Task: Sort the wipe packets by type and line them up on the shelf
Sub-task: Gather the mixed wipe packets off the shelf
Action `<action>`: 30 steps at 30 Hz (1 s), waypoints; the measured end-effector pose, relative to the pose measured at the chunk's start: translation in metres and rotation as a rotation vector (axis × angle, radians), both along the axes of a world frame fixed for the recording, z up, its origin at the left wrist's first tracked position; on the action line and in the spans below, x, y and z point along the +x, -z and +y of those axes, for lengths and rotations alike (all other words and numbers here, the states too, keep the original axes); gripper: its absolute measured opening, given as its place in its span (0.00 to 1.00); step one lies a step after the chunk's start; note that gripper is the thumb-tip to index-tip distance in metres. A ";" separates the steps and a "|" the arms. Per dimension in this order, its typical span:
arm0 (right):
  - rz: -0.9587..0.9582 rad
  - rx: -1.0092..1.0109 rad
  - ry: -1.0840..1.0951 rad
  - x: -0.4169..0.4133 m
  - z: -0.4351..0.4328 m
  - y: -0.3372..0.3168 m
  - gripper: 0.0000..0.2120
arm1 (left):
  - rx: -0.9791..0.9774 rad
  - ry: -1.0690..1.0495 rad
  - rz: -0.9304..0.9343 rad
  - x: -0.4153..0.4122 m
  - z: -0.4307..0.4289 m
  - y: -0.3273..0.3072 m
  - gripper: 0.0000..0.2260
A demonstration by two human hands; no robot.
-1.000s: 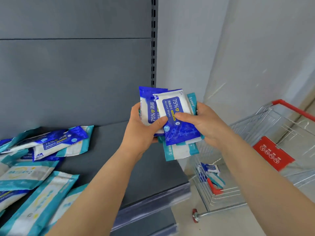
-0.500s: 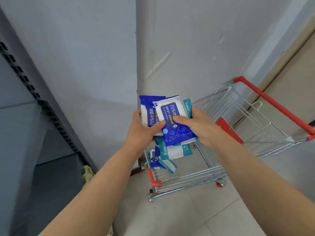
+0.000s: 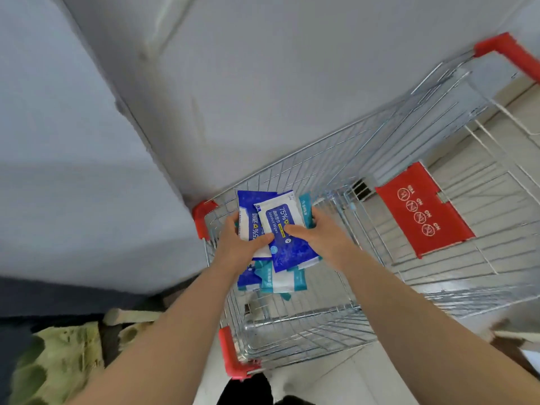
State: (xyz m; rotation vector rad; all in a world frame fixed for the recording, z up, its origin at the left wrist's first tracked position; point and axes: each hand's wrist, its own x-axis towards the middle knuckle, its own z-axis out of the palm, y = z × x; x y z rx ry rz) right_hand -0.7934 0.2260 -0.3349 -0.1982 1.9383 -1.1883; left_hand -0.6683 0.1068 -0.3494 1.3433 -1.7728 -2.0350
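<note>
Both hands are over the wire cart [image 3: 306, 325], together gripping one mixed stack of wipe packets [image 3: 254, 214].
- Left hand [image 3: 242, 244]: thumb across the front, fingers curled behind.
- Right hand [image 3: 320, 233]: thumb pressing the top blue packet [image 3: 289, 252], fingers wrapped round the far edge.
- Teal packets [image 3: 293, 280] hang out below the blue ones, fanned and uneven.
- The shelf is not in view.

Risks, as I judge them:
- The wrappers look slick and the fan is loose. If the grip shifts, the low teal ones could slide out and drop into the cart.
- Blue and teal sit interleaved, so the types may reach the shelf mixed unless separated first.
- I cannot tell whether the lowest blue packet is held or lying in the cart.
</note>
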 end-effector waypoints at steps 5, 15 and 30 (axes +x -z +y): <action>-0.090 0.077 -0.009 -0.031 -0.018 0.114 0.22 | 0.025 -0.027 -0.142 -0.031 -0.016 0.104 0.33; 0.046 0.151 -0.111 -0.048 -0.032 0.251 0.17 | -0.147 -0.102 -0.335 -0.047 -0.017 0.223 0.34; 0.514 0.284 -0.377 -0.029 -0.036 0.115 0.24 | -0.599 0.192 -0.503 -0.032 -0.019 0.089 0.15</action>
